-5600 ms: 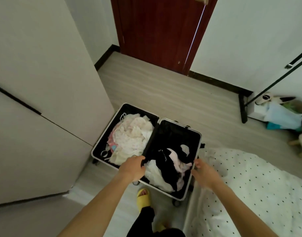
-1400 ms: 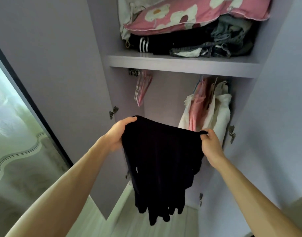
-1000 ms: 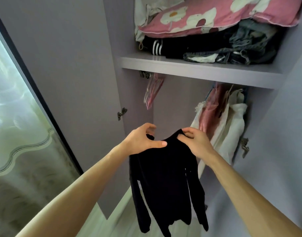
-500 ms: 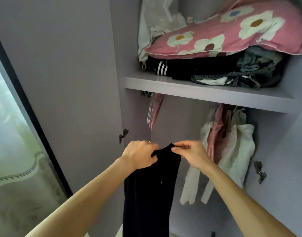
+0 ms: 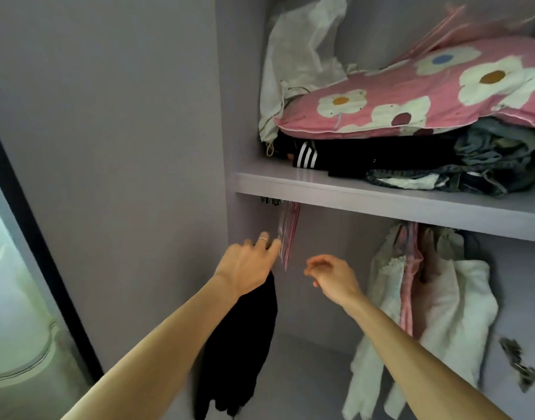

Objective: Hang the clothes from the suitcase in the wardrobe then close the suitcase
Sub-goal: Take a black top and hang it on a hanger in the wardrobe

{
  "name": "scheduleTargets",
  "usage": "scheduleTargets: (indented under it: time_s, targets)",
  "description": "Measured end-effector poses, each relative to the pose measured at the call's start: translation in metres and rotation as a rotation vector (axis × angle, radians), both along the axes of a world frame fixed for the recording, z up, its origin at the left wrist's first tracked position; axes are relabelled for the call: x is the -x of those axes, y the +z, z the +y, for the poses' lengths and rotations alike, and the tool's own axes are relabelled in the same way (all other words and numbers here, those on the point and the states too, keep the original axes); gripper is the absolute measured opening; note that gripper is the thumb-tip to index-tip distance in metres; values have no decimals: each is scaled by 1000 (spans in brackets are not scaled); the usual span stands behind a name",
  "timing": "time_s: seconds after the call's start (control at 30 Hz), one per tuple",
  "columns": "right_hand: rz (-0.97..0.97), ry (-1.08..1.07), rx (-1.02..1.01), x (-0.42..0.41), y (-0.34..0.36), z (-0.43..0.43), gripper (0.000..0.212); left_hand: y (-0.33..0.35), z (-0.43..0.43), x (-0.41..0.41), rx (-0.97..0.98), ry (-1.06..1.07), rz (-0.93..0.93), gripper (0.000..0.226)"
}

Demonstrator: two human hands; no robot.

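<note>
I face the open wardrobe; the suitcase is out of view. A black garment hangs down in a bunch from under my left hand, which grips its top while the fingers stretch up to a bundle of empty pink hangers on the rail below the shelf. The fingertips touch or nearly touch the hangers. My right hand floats just right of the garment, fingers loosely curled, holding nothing.
White and pink clothes hang at the right of the rail. On the shelf lie a pink flowered pillow and folded dark clothes. The open wardrobe door stands to the left, and a hinge juts out lower right.
My right hand has let go of the black garment and moved right. My left hand, still holding it, has risen toward the pink hangers. The view has tilted up.
</note>
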State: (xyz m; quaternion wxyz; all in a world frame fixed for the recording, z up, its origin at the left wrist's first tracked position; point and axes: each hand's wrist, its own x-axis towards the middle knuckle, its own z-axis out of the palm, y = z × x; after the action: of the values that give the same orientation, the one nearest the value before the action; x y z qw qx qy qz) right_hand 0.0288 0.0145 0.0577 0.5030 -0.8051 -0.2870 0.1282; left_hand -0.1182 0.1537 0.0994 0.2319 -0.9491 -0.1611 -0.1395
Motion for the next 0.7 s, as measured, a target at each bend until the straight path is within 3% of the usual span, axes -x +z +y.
scheduleTargets:
  time_s: [0.23,0.37,0.53,0.7]
  targets:
    - [-39,-34,226,-72,-33,74,25,-34,104,-20,-270,50,20,38]
    - [-35,-56,301,-95,-61,111,38,-54,133,-19,-378,222,53,55]
    - [-30,-82,215,-121,-90,153,61,-81,143,-32,-428,282,105,58]
    - [-104,-91,219,-140,-118,175,19,-107,152,-34,-486,273,88,56]
